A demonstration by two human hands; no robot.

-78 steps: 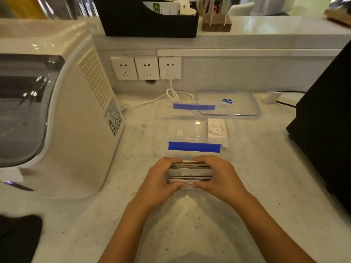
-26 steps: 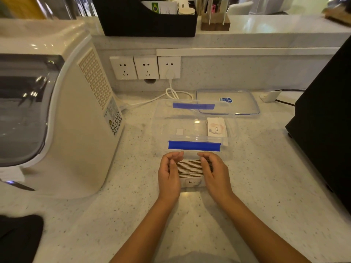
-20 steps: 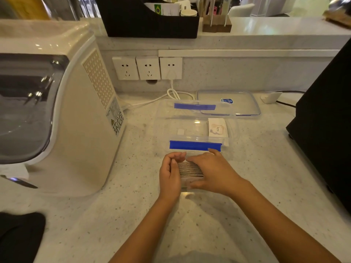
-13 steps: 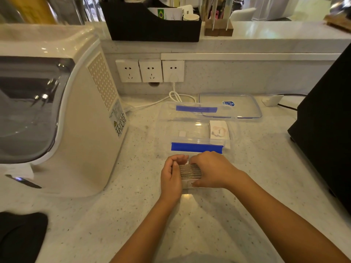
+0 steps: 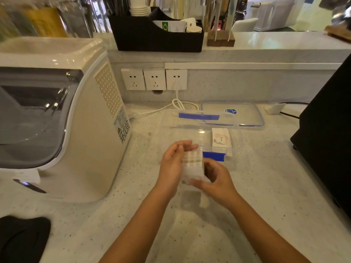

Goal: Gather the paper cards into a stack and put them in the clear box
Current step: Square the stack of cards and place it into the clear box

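A blurred stack of paper cards point(image 5: 191, 166) is lifted off the counter in front of the clear box point(image 5: 167, 126), which has blue tape strips on its near and far rims. My left hand point(image 5: 173, 164) presses the stack's left side and my right hand point(image 5: 216, 177) holds its right and lower edge. A small pile of cards point(image 5: 221, 138) with "love" printed on top lies inside the box at its right end.
The clear lid point(image 5: 232, 112) lies behind the box. A white appliance point(image 5: 66, 120) stands to the left, a black device point(image 5: 326, 130) to the right. White cable point(image 5: 178, 105) runs from wall sockets point(image 5: 154, 78). A black cloth point(image 5: 20, 238) lies at the near left.
The stack stood on its edge on the counter, squeezed between both hands. Now it is raised and turned, higher and closer to the box's near rim.
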